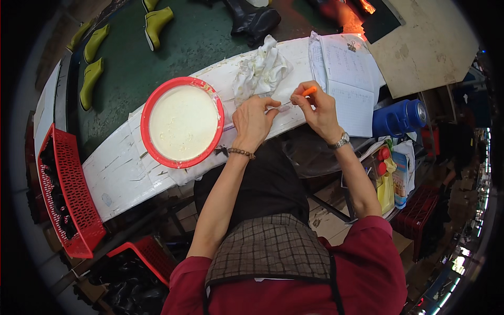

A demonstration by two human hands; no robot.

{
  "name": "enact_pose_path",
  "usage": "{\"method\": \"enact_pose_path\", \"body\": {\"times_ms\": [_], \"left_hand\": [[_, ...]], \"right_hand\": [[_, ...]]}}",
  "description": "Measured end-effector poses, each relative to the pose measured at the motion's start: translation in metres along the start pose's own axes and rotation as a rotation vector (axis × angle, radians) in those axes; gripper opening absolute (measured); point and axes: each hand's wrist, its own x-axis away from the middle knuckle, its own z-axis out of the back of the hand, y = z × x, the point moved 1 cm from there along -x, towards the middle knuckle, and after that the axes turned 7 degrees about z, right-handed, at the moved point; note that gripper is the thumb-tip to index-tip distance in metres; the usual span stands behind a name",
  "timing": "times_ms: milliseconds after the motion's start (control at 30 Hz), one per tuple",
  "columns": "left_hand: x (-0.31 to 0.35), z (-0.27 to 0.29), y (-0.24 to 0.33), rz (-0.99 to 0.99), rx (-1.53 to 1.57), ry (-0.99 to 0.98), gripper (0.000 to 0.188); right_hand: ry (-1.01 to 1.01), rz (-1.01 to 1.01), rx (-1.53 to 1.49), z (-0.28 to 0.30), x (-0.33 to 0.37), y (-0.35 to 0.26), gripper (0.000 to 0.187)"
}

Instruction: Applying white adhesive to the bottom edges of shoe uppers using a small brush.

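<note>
My right hand (321, 115) is closed around a slim tool with an orange end (309, 91), perhaps a pen or a small knife; its tip is hidden by the fingers. Close by on the left, my left hand (253, 122) has its thumb and index finger bent toward each other over the white board (121, 173). Whatever lies in that pinch is too small to make out. A crumpled white cloth (262, 68) lies just beyond the left hand. Left of it stands a red-rimmed basin (184, 123) of creamy white liquid.
An open notebook (349, 73) with a binder clip lies on the right, beside a blue jug (396, 119). Yellow-green boots (157, 26) and a black boot (257, 23) stand on the dark green surface beyond. Red baskets (86, 210) of black items are at left.
</note>
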Motion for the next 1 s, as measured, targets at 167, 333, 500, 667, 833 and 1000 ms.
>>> {"method": "enact_pose_path", "body": {"times_ms": [167,333,500,667,833,1000], "left_hand": [[-0.003,-0.004,-0.006,-0.016,0.016,-0.010,0.020],[-0.004,0.000,-0.003,0.044,0.017,-0.053,0.020],[-0.005,-0.002,-0.005,0.040,0.046,-0.042,0.019],[-0.003,-0.001,-0.002,0.029,0.006,-0.041,0.020],[-0.003,-0.003,-0.004,0.046,-0.009,-0.048,0.020],[-0.003,-0.002,-0.003,0.027,-0.039,-0.042,0.020]], "right_hand": [[-0.046,-0.012,-0.032,0.005,-0.003,0.000,0.014],[-0.029,-0.043,-0.043,0.005,0.001,-0.002,0.013],[0.011,0.004,-0.049,0.000,0.009,0.006,0.014],[-0.009,-0.111,-0.167,-0.003,0.005,0.020,0.012],[-0.012,-0.472,-0.447,0.006,-0.020,0.037,0.011],[0.071,-0.330,-0.367,0.011,-0.014,0.015,0.010]]}}
